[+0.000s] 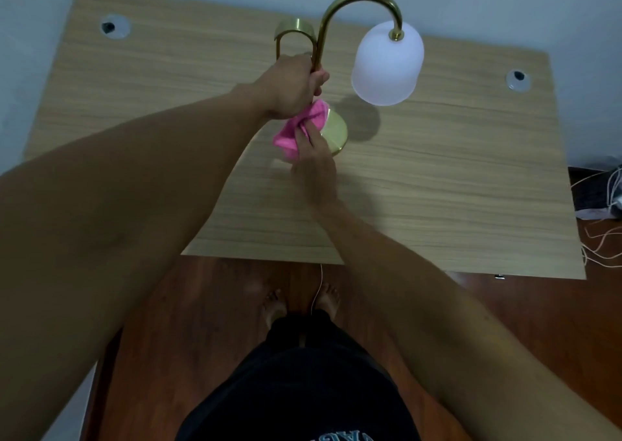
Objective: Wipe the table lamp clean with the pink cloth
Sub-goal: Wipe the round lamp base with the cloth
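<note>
The table lamp (361,3) stands on the counter (454,178), its brass stem gripped in the closed left hand (292,87). The right hand (314,164), fingers curled, presses the pink cloth (299,129) against the round base. The wiping seems under way low down; the white shade (387,63) and upper arc probably remain.
</note>
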Action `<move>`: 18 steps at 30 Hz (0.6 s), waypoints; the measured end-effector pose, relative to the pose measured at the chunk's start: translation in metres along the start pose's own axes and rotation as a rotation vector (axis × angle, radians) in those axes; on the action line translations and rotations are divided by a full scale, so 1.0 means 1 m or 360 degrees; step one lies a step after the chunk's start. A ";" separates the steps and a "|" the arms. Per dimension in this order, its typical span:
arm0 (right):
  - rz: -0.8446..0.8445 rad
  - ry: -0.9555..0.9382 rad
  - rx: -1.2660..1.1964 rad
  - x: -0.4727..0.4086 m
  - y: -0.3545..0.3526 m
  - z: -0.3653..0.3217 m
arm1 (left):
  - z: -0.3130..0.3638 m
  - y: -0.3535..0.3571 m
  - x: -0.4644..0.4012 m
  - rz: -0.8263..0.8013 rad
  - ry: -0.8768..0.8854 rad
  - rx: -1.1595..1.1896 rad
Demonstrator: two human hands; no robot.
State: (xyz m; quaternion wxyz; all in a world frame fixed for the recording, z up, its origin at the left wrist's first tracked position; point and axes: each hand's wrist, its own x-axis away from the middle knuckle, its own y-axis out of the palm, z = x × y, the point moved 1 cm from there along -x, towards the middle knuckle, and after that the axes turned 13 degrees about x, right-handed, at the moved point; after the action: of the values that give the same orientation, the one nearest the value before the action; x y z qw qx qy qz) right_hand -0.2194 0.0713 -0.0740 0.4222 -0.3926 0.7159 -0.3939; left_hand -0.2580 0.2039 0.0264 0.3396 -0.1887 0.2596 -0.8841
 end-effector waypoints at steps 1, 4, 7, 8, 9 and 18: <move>0.0016 -0.0170 0.0128 -0.003 0.002 0.011 | 0.000 0.000 0.000 0.0003 0.0007 -0.0008; -0.0195 -0.0600 0.0430 -0.008 0.013 0.039 | -0.001 0.000 -0.001 0.0012 0.0007 -0.0011; -0.0484 -0.0790 0.0560 -0.001 0.017 0.064 | -0.003 0.000 -0.002 0.0004 -0.0005 -0.0001; -0.0523 -0.0813 0.0578 0.000 0.014 0.070 | -0.003 0.000 -0.003 -0.0001 -0.0006 0.0003; -0.0524 -0.0846 0.0603 0.002 0.010 0.076 | -0.004 -0.001 -0.003 -0.0006 -0.0008 0.0005; -0.0140 0.0190 0.0121 -0.010 -0.019 0.120 | -0.004 -0.001 -0.003 -0.0003 -0.0001 0.0002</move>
State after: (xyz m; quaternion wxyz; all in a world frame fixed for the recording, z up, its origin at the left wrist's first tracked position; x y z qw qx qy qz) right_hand -0.1025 0.0447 -0.0938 0.3757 -0.3830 0.7063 -0.4618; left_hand -0.2580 0.2081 0.0228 0.3389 -0.1892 0.2588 -0.8845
